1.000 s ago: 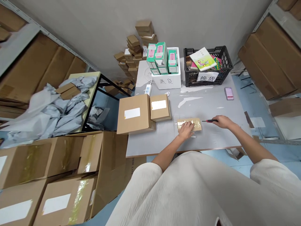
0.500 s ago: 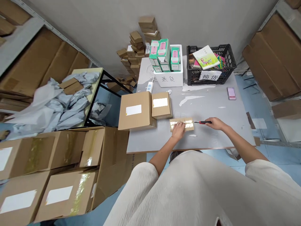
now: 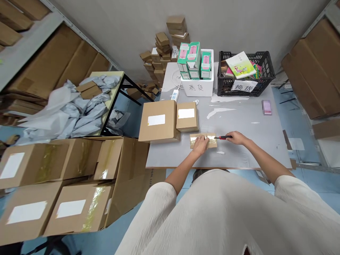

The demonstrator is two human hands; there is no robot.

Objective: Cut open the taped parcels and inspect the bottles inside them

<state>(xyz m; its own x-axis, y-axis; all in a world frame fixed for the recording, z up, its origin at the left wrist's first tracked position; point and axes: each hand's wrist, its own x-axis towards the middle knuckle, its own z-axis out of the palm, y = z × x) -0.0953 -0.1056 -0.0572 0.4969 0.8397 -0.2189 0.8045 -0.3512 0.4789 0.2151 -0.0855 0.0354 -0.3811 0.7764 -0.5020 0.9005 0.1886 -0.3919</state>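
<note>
A small flat cardboard box (image 3: 213,144) with shiny clear tape along its top lies near the front edge of the table. My left hand (image 3: 200,145) holds it down from above, fingers bent over the taped middle. In my right hand (image 3: 237,137) is a red and black utility knife (image 3: 224,137), gripped by its rear end and pointing left. Its tip is at the right end of the box, over the tape. Whether the blade cuts into the tape is too small to tell.
Behind the small box stand a large labelled carton (image 3: 156,124) and a smaller labelled carton (image 3: 187,118). At the table's back are a white foam bin (image 3: 198,88) of green boxes and a black crate (image 3: 223,90) with books. A power strip (image 3: 175,95) lies beside the bin.
My right hand has brought the knife left, so its tip now meets the right end of the box. The left hand still holds the box. The whole view has shifted slightly.
</note>
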